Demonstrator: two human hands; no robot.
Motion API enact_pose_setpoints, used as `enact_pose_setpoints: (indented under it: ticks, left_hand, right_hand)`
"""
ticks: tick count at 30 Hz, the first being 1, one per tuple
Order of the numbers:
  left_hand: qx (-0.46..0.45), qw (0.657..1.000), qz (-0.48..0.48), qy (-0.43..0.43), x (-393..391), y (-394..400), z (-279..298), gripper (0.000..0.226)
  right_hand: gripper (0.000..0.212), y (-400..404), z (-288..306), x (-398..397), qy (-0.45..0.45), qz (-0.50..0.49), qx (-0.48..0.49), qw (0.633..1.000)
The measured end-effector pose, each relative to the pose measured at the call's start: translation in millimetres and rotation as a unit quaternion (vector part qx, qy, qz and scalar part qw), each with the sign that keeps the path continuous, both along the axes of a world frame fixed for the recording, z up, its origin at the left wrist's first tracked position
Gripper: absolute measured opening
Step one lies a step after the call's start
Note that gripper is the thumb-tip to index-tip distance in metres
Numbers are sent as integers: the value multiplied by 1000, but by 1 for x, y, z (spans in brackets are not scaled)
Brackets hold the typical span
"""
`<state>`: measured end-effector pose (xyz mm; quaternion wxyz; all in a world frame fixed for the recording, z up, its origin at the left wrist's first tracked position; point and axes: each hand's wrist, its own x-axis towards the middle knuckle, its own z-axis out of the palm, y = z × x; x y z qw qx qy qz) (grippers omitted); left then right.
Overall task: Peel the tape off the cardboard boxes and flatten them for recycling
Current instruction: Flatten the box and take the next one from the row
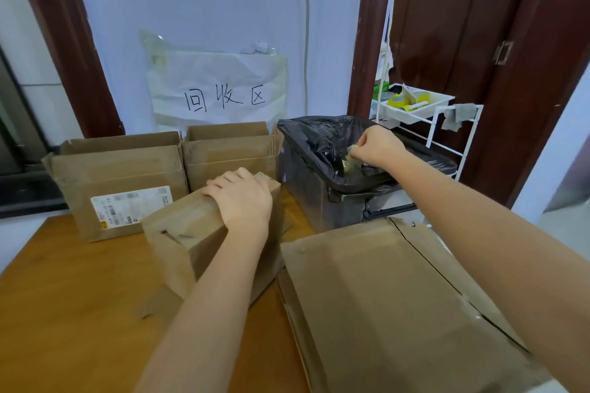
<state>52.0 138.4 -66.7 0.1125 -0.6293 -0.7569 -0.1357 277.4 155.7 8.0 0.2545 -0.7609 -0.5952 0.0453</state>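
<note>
From the head camera, the left hand (242,198) is lying palm-down on top of a small closed cardboard box (198,233), its grip spread with fingers draped over the far top edge, pressing rather than pinching. That box is sitting tilted on the wooden tabletop (73,313), directly under the left grip. Across to the right of it, the right hand (376,147) is reaching out over a bin lined with a black bag (319,150); its grip is pressed together, fingertips pinching a crumpled wad of yellowish tape (349,161) that is hanging just below the fingers, inside the mouth of the bag. Below the right forearm, nearer the person, a flattened cardboard box (392,303) is lying on the tabletop's right side. Beyond the left grip, two opened boxes are standing against the wall: a labelled box (118,182) to the left and a second open box (230,153) straight behind. Above them a paper sign (223,89) with handwritten characters is sticking to the wall. Past the right grip, a white rack (424,112) is holding rolls of tape
</note>
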Motion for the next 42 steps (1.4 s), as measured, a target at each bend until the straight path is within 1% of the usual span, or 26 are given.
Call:
enact_pose_setpoints:
  ticks: [3,6,8,10,12,14,20,23,26,30,36,38,40,42]
  left_hand:
    - [7,1000,-4,3,0,0,-1,48]
    - [9,1000,-8,9,0,0,0,47]
    - [9,1000,-9,15,0,-1,-1,47]
    - [5,1000,-10,22,-1,-1,-2,47]
    - [2,1000,-12,24,-2,-2,-1,47]
    - [4,999,-26,24,-4,-5,0,46]
    - [8,996,-82,19,-29,-29,1,43]
    - [-2,996,-85,25,-50,-53,4,42]
    - [-7,996,-86,28,-77,-78,8,41]
    - [-7,992,-119,39,-113,-118,13,38]
    - [6,983,-178,50,-145,-176,15,36]
    - [2,981,-191,38,-153,-192,17,34]
    - [-13,979,-203,5,-161,-206,19,28]
    - [-32,974,-223,-32,-168,-217,21,26]
  right_hand:
    - [18,6,-2,-1,-15,27,-73,997]
    - [24,6,-4,-1,-20,19,-83,996]
    - [22,4,-3,-2,-19,23,-68,997]
    - [15,0,1,-3,-17,20,-31,999]
    - [21,-6,7,-6,-28,14,12,999]
    - [20,-13,14,-10,-50,16,38,998]
    - [18,-44,32,-35,-87,48,65,993]
    - [16,-66,36,-57,-87,70,66,992]
    - [19,-92,37,-83,-85,106,70,988]
    - [22,-129,31,-125,-94,166,54,980]
    - [17,-174,12,-195,-132,270,-4,954]
    - [15,-184,8,-216,-98,294,-25,950]
    - [14,-191,5,-232,-59,306,-39,950]
    - [18,-197,3,-242,-50,307,-47,949]
